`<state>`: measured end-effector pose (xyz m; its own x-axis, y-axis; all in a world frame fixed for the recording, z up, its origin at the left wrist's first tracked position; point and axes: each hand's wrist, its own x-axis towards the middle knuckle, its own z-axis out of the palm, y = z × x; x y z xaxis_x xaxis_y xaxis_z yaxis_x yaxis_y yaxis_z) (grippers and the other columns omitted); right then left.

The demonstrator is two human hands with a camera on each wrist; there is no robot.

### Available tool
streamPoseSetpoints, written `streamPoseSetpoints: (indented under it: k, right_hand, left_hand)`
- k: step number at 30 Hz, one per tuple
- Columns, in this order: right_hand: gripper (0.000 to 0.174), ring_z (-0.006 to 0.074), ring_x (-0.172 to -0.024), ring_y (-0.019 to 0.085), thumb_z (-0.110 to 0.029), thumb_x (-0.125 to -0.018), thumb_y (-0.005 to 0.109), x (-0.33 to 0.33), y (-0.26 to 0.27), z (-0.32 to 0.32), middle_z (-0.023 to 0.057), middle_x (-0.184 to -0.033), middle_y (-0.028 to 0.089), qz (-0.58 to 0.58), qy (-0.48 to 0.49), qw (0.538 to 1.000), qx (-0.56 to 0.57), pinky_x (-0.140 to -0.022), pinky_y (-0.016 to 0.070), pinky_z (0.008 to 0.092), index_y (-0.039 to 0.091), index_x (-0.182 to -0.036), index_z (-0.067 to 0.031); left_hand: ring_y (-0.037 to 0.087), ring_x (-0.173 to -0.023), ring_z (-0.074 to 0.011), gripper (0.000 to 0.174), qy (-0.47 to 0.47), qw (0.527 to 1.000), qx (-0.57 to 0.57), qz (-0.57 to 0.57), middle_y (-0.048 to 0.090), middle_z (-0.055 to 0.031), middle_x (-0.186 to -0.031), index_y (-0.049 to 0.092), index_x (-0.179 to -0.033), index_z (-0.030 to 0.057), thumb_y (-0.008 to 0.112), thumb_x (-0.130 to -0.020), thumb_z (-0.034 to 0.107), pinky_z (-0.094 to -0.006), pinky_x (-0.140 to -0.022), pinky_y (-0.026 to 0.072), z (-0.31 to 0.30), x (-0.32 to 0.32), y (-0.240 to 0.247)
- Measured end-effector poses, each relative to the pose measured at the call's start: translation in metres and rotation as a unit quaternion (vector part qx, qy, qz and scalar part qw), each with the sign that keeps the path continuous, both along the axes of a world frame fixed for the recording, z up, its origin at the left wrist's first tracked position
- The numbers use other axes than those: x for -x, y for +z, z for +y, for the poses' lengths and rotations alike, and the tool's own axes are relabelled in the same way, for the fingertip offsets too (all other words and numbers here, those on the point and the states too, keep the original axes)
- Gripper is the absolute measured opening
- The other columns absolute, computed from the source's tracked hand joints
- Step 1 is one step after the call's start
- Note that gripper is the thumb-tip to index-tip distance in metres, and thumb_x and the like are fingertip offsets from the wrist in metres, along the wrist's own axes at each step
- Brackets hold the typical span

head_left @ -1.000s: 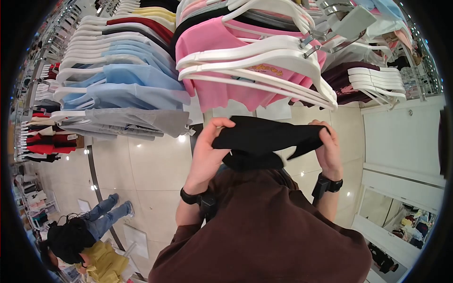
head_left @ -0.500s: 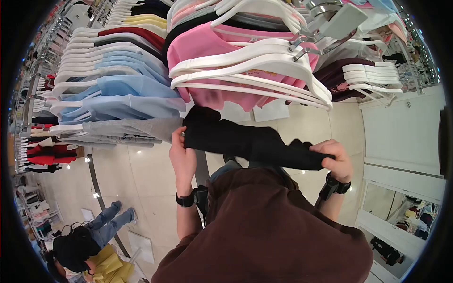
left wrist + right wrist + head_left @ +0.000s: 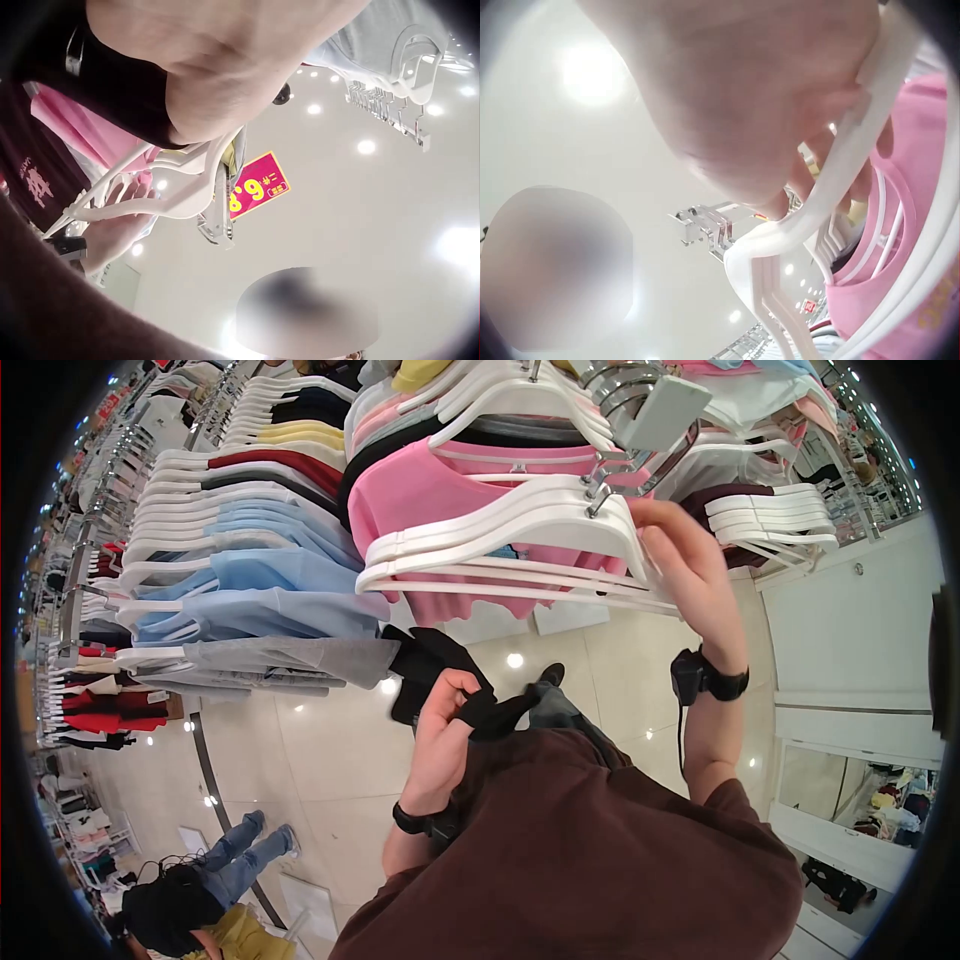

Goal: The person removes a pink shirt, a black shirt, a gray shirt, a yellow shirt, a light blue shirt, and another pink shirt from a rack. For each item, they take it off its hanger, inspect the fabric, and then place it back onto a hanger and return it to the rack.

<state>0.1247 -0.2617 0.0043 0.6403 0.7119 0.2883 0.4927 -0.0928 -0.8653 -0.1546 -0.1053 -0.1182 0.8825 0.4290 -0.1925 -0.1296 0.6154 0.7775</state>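
My left hand (image 3: 440, 745) grips a bunched black garment (image 3: 440, 665) low in front of my body, beside the grey clothes on the rack. In the left wrist view dark cloth (image 3: 124, 90) hangs by the palm. My right hand (image 3: 690, 565) is raised to the right end of the front white hangers (image 3: 520, 525). The right wrist view has its fingers (image 3: 859, 184) curled behind a hanger's arm (image 3: 840, 161). These front hangers are bare and hang from a metal rail arm (image 3: 640, 460). Behind them hangs a pink top (image 3: 405, 490).
Light blue tops (image 3: 260, 570) and grey garments (image 3: 290, 660) hang on the left. White hangers (image 3: 770, 515) with dark clothes hang at right, above a white cabinet (image 3: 850, 630). A person in jeans (image 3: 240, 850) is on the tiled floor at lower left.
Both hands held the black garment stretched between them. The right hand has let go and moved up to the white hangers; the left hand has the garment bunched lower down.
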Motion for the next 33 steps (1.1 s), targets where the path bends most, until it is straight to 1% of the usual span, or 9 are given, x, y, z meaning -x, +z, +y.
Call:
streamPoseSetpoints:
  k: [3,7,12,17,24,27,28,31,33]
  right_hand:
    - [0.029,0.0074,-0.09,0.056,-0.022,-0.108,0.053,-0.006,0.01,0.008,-0.0014,-0.095,0.064,0.1,0.084,0.989,0.07,-0.082,0.0463,0.0239,0.066,-0.117,0.0019]
    - [0.03,0.0058,-0.085,0.053,-0.026,-0.109,0.053,-0.02,0.01,0.011,-0.0029,-0.09,0.061,0.08,0.12,0.984,0.106,-0.077,0.0453,0.0241,0.066,-0.111,0.0013]
    - [0.029,0.005,-0.078,0.047,-0.027,-0.109,0.054,-0.025,0.006,0.011,-0.0036,-0.083,0.055,0.056,0.057,0.996,0.034,-0.071,0.0414,0.0229,0.063,-0.102,0.0002]
    - [0.029,0.0051,-0.075,0.046,-0.026,-0.109,0.054,-0.017,0.033,-0.012,-0.0033,-0.08,0.055,-0.003,0.004,0.998,0.059,-0.068,0.0394,0.0226,0.063,-0.101,0.0009]
    - [0.027,0.0053,-0.072,0.044,-0.025,-0.108,0.056,-0.02,0.052,-0.02,-0.0041,-0.077,0.052,-0.047,-0.071,0.995,0.049,-0.065,0.0378,0.0228,0.064,-0.099,-0.0003]
    - [0.02,0.0043,-0.072,0.04,-0.019,-0.106,0.059,-0.02,0.048,-0.046,-0.0057,-0.079,0.047,-0.062,-0.175,0.983,0.0,-0.063,0.0334,0.0226,0.063,-0.099,-0.0006]
    - [0.019,0.0039,-0.074,0.044,-0.019,-0.108,0.056,-0.02,0.045,-0.067,-0.0055,-0.082,0.051,-0.1,-0.212,0.972,0.029,-0.065,0.0364,0.0209,0.065,-0.109,-0.0021]
    - [0.02,0.0062,-0.069,0.038,-0.022,-0.108,0.058,-0.003,0.017,-0.111,-0.0054,-0.076,0.044,-0.057,-0.333,0.939,-0.072,-0.064,0.0328,0.0247,0.061,-0.099,-0.0043]
    - [0.03,0.0069,-0.067,0.037,-0.034,-0.105,0.063,-0.001,-0.02,-0.147,-0.005,-0.074,0.042,0.025,-0.272,0.943,-0.188,-0.062,0.0297,0.0257,0.058,-0.096,-0.0059]
  left_hand:
    - [0.049,-0.082,-0.0037,0.014,0.024,1.0,0.007,0.019,0.055,0.0043,-0.093,0.056,-0.109,0.0073,0.062,-0.098,0.002,-0.0214,-0.077,0.0411,0.0,0.001,0.008]
    - [0.058,-0.086,-0.0097,0.007,0.048,0.998,0.016,0.043,0.061,0.0005,-0.095,0.055,-0.106,0.0083,0.059,-0.101,0.007,-0.0261,-0.078,0.0475,0.012,0.013,-0.003]
    - [0.06,-0.09,-0.011,0.008,0.052,0.997,0.02,0.054,0.061,0.0003,-0.097,0.055,-0.107,0.0087,0.059,-0.101,0.007,-0.0273,-0.082,0.0486,0.017,0.017,-0.002]
    - [0.056,-0.097,-0.0081,0.011,0.046,0.998,0.036,0.027,0.057,0.0015,-0.103,0.055,-0.112,0.0062,0.056,-0.102,0.003,-0.0246,-0.09,0.0445,0.015,0.01,0.004]
    - [0.055,-0.097,-0.0084,0.009,0.028,0.999,0.029,0.031,0.056,0.001,-0.103,0.054,-0.114,0.0067,0.055,-0.105,0.007,-0.0242,-0.088,0.0437,0.009,-0.001,0.003]
    - [0.054,-0.094,-0.0081,0.011,0.034,0.999,-0.026,0.03,0.056,0.0011,-0.103,0.055,-0.113,0.0063,0.054,-0.102,0.004,-0.0239,-0.086,0.0427,0.009,0.003,-0.001]
    - [0.053,-0.093,-0.0079,0.012,0.04,0.998,-0.044,0.03,0.055,0.0013,-0.103,0.055,-0.112,0.0063,0.054,-0.1,0.002,-0.0236,-0.086,0.0419,0.01,0.005,-0.001]
    - [0.05,-0.092,-0.0077,0.016,0.066,0.995,-0.069,0.034,0.054,0.0012,-0.102,0.054,-0.108,0.0063,0.052,-0.094,-0.002,-0.0232,-0.085,0.0406,0.013,0.013,-0.01]
    - [0.048,-0.092,-0.0077,0.019,0.082,0.993,-0.073,0.037,0.054,0.0009,-0.101,0.054,-0.105,0.0063,0.051,-0.09,-0.004,-0.0231,-0.085,0.0399,0.011,0.012,-0.012]
